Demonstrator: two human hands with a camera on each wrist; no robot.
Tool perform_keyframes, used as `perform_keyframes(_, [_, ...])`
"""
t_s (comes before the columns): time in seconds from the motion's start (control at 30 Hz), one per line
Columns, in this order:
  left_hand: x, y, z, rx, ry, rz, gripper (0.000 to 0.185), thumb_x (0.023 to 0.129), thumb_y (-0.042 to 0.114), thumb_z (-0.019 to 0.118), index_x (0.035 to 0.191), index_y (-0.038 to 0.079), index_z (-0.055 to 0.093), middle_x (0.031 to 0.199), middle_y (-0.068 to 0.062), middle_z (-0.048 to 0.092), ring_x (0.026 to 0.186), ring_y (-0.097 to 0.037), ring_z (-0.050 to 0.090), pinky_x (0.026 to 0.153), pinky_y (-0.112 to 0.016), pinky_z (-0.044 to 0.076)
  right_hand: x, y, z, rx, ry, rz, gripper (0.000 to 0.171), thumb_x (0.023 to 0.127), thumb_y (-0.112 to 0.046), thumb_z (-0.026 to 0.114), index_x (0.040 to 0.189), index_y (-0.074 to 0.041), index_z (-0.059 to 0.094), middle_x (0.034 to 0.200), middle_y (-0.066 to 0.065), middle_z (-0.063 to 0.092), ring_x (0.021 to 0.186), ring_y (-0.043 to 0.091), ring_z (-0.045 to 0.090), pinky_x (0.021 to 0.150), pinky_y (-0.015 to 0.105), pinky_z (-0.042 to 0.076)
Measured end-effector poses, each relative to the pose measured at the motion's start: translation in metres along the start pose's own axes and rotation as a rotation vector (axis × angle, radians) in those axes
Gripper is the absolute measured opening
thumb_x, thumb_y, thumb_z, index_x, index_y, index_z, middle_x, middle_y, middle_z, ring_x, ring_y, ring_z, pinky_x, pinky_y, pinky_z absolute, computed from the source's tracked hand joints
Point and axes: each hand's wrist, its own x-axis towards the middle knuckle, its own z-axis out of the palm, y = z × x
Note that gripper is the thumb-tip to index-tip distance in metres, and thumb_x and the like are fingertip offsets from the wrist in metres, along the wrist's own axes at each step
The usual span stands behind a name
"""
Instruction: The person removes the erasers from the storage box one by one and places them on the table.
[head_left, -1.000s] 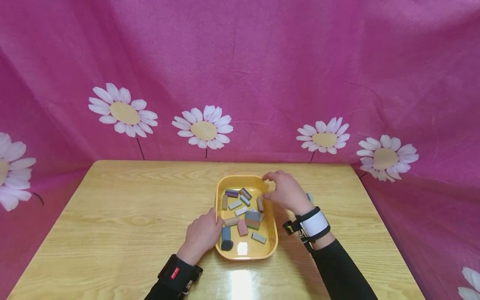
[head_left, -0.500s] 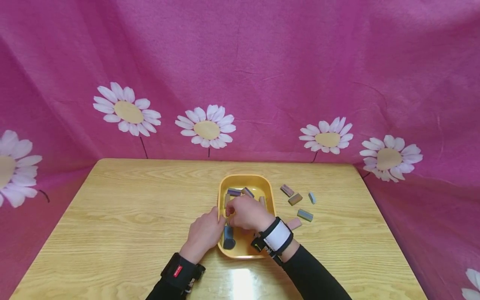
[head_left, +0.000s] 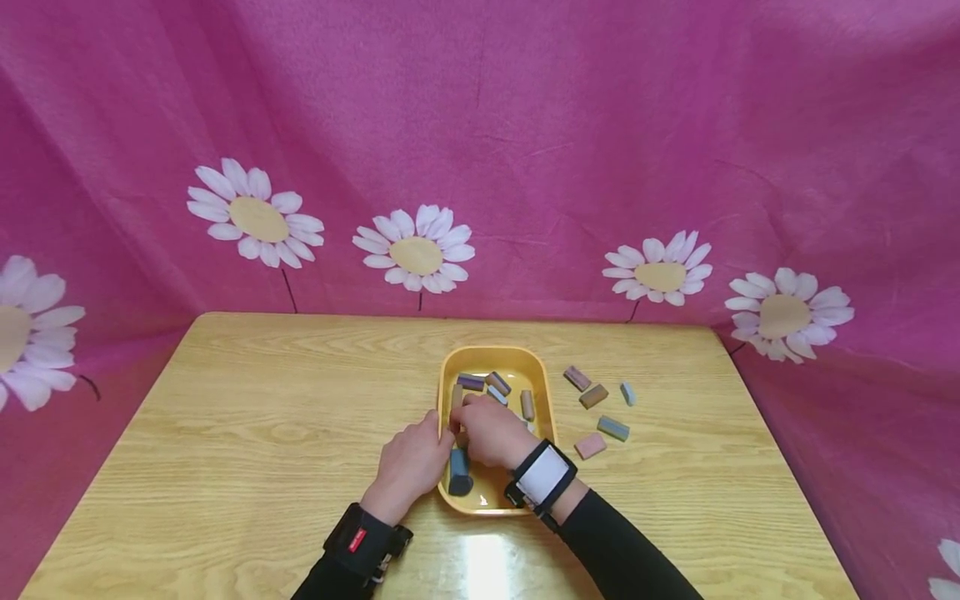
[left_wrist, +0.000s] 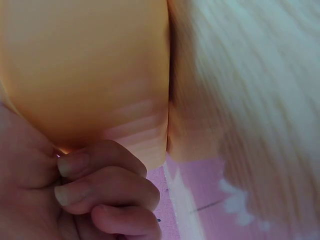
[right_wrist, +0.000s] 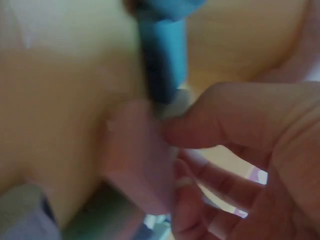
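Yellow tray [head_left: 542, 367], dark-blue block [head_left: 459, 471]

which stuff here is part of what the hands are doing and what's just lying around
In use:
yellow tray
blocks in the tray
left hand on the tray's rim
right hand among the blocks

Lying about:
loose blocks on the table
daisy backdrop

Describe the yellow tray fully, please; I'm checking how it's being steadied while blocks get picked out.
The yellow tray is a shallow rounded-rectangle dish of what looks like glossy plastic, sitting flat near the middle of the wooden table, its long side running away from the person. Small coloured blocks lie inside it, among them a dark blue block by the near left corner. The left hand rests against its left rim, fingers curled at the wall. The right hand reaches into it from above and hides part of its floor.
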Motion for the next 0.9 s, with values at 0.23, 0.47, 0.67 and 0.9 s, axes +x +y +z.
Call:
perform_keyframes(0.23, [-0.001,0.001,0.0,0.029,0.035,0.02,0.026,0.098,0.034,0.045,0.096,0.01,0.055,0.068,-0.006,0.054,0.058,-0.022,0.052,0.049,-0.034,0.033,-0.001,0.006,-0.008,0.05,0.074,0.018,0.024,0.071,-0.008,0.075,0.092,-0.015,0.066,0.08,-0.002,0.061,0.077,0.016,0.054,0.069,0.032,0.046])
perform_keyframes(0.47, [-0.003,0.003,-0.001,0.017,0.021,0.014,0.025,0.098,0.032,0.045,0.098,0.009,0.055,0.066,-0.005,0.052,0.056,-0.021,0.05,0.048,-0.033,0.033,-0.021,0.032,-0.047,0.169,0.223,0.128,0.032,0.069,-0.013,0.08,0.097,-0.014,0.064,0.083,-0.001,0.059,0.074,0.015,0.054,0.066,0.031,0.045])
perform_keyframes(0.67, [-0.002,0.003,-0.002,0.019,0.004,-0.001,0.03,0.098,0.033,0.043,0.106,0.008,0.056,0.068,-0.006,0.052,0.058,-0.021,0.051,0.05,-0.033,0.033,-0.052,0.083,-0.069,0.191,0.34,0.246,0.03,0.071,-0.008,0.073,0.099,-0.01,0.063,0.091,0.005,0.063,0.08,0.019,0.06,0.07,0.036,0.05])
perform_keyframes(0.9, [-0.003,0.004,-0.003,0.03,-0.007,0.001,0.032,0.098,0.033,0.043,0.11,0.007,0.056,0.07,-0.006,0.053,0.06,-0.021,0.052,0.051,-0.033,0.034,-0.079,0.139,-0.048,0.173,0.256,0.346,0.027,0.075,-0.01,0.076,0.098,-0.006,0.064,0.086,0.007,0.062,0.077,0.021,0.057,0.069,0.038,0.048])
